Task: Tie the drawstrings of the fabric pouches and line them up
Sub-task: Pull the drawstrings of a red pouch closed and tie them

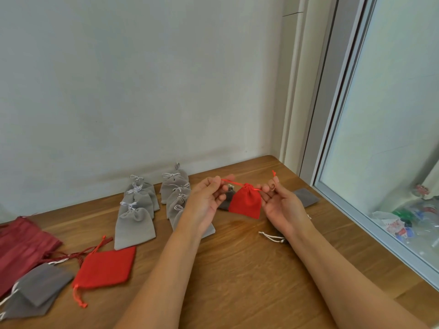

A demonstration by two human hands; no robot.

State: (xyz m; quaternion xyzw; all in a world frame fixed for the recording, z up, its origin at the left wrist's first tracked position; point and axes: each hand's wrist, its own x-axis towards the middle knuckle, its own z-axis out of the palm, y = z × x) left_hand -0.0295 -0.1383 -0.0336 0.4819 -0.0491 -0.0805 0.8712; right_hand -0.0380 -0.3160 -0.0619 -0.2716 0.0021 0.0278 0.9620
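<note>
So both hands are up off the table (237, 276), palms facing back toward the person, with a small red pouch (247, 202) hanging right between them. The left hand (209, 197) pinches one side of the red drawstring (231, 182) and the right hand (281, 204) pinches the other side. The cord runs out from the pouch's gathered neck to each set of fingers, and a loose end sticks up above the right fingers. The neck is cinched, and the pouch body dangles just below finger level.

Left of the left hand there are two columns of light grey pouches (135, 225) with their strings in bows, overlapping each other. The nearer column is partly hidden behind the left wrist.

Further left of the left forearm a flat red pouch (105, 267) lies on the wood, and past it are some dark grey pouches (42, 284) and a dark red fabric piece (21, 243).

A grey pouch (306, 197) lies just beyond the right hand, and a white cord (270, 236) pokes out from under the right wrist.
</note>
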